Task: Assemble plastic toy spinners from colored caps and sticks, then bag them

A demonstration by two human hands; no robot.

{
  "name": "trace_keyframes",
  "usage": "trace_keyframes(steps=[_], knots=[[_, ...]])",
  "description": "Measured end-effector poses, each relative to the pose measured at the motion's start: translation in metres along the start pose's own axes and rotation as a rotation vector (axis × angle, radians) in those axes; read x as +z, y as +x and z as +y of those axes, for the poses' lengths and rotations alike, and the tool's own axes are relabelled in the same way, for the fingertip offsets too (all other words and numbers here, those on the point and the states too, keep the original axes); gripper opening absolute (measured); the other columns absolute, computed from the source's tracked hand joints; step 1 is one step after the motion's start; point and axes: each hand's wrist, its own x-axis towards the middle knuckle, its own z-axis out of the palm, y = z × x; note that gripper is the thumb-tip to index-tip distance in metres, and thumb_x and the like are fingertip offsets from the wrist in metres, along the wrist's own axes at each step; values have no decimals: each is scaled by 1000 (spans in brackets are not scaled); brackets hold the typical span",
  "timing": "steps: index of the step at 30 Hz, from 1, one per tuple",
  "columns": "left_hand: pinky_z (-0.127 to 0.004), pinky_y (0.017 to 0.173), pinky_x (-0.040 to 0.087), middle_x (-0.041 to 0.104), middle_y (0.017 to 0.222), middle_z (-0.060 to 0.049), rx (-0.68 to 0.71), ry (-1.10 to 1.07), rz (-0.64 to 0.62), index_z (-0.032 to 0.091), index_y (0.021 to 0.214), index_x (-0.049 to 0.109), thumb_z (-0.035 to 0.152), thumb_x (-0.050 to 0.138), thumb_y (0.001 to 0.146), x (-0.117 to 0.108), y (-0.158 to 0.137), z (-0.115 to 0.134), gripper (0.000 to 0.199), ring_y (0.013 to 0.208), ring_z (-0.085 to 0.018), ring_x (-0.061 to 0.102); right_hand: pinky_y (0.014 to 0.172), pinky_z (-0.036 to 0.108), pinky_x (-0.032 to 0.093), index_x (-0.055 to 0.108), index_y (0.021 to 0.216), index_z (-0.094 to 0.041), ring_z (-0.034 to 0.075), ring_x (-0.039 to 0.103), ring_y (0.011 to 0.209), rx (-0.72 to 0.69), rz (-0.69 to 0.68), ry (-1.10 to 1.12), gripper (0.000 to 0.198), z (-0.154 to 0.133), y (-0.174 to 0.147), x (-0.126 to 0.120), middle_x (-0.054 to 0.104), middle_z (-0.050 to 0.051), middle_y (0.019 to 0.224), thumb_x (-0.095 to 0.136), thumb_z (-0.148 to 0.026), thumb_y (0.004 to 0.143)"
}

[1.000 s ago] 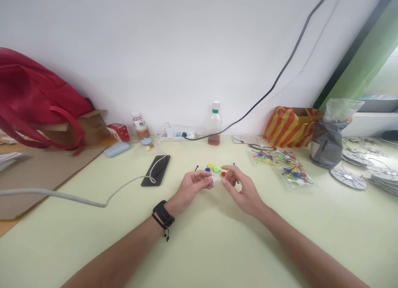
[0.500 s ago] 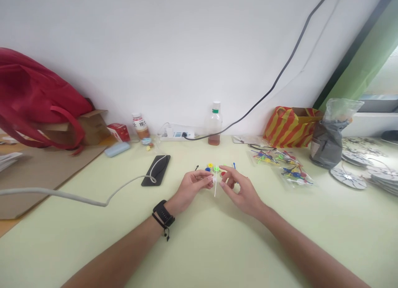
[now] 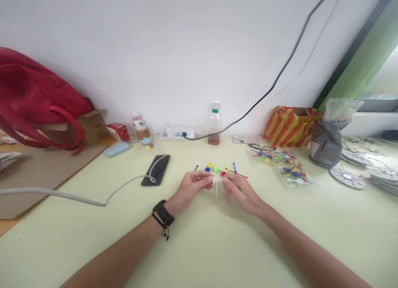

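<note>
My left hand [image 3: 195, 185] pinches a small white plastic spinner [image 3: 217, 186] between thumb and fingertips. Its thin white pointer stands out past the fingertips, in the gap between my two hands. Close on the right of the pointer is my right hand [image 3: 241, 190], fingers drawn together and the lower ones smeared by motion; I see nothing held in it. Just beyond lie small round pieces: a yellow one [image 3: 210, 165], a blue one [image 3: 207, 169], a green one [image 3: 216, 169] and a red one [image 3: 223, 174]. A blue arrow [image 3: 234, 168] and a black arrow [image 3: 196, 167] lie beside them.
A black phone [image 3: 156, 170] with a grey cable [image 3: 105, 203] lies left. Bottles [image 3: 214, 126] and a power strip [image 3: 178, 133] stand along the wall. Bags of coloured pieces [image 3: 295, 175], a striped bag [image 3: 290, 126], a grey bag [image 3: 326, 143] and stacked discs [image 3: 348, 178] are right.
The fingers of my right hand, spread before, have closed together beside the pointer. The pointer has turned slightly. My left hand keeps its place and its pinch.
</note>
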Motion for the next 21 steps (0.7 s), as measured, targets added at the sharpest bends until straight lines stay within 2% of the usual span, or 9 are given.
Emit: trace_keyframes(steps=[2, 4, 8, 10, 14, 18, 21], knots=[[-28, 77, 52, 72, 79, -5, 8, 9, 3, 14, 98, 79, 33, 82, 81, 0, 1, 0, 25, 75, -15, 64, 61, 30, 43, 44, 55, -21, 13, 47, 57, 13, -70, 41, 56, -1, 2, -2, 45, -1, 58, 39, -48, 105], [-28, 77, 52, 72, 80, -5, 12, 12, 3, 14, 98, 79, 33, 82, 82, 0, 1, -1, 25, 75, -15, 64, 63, 30, 42, 43, 56, -20, 13, 46, 58, 3, -38, 34, 54, -3, 4, -2, 45, -1, 59, 45, -47, 103], [-28, 77, 52, 71, 79, -5, 7, 24, -9, 14, 97, 79, 33, 82, 82, 1, -1, 1, 24, 75, -15, 64, 65, 29, 47, 59, 90, -21, 15, 57, 70, 24, 63, 57, 23, -7, 4, 2, 62, 2, 83, 60, -43, 97], [-28, 78, 52, 72, 83, -6, 0, 38, -23, 14, 97, 79, 33, 81, 83, 2, -2, 1, 24, 77, -15, 64, 67, 29, 50, 59, 106, -23, 16, 61, 75, 31, 66, 75, 22, -5, 4, 6, 65, 3, 93, 62, -41, 95], [-28, 78, 52, 73, 86, -6, 0, 48, -29, 15, 97, 79, 33, 81, 83, 2, -3, 1, 23, 79, -15, 65, 69, 30, 52, 61, 111, -24, 16, 63, 77, 12, 36, 43, 21, 0, 3, 9, 67, 4, 95, 60, -39, 97], [-28, 78, 51, 71, 80, -5, -7, 14, -25, 15, 97, 79, 32, 82, 82, 3, -2, 3, 23, 76, -15, 64, 68, 31, 52, 56, 130, -26, 15, 61, 73, -29, 67, 1, 34, 1, 1, 6, 65, 3, 93, 57, -37, 98], [-28, 76, 51, 71, 79, -5, -23, -8, -15, 15, 96, 79, 32, 83, 81, 3, -1, 4, 23, 75, -14, 63, 69, 31, 52, 37, 152, -29, 14, 56, 68, -74, 110, -39, 58, -1, 0, 2, 62, 3, 97, 57, -36, 98]])
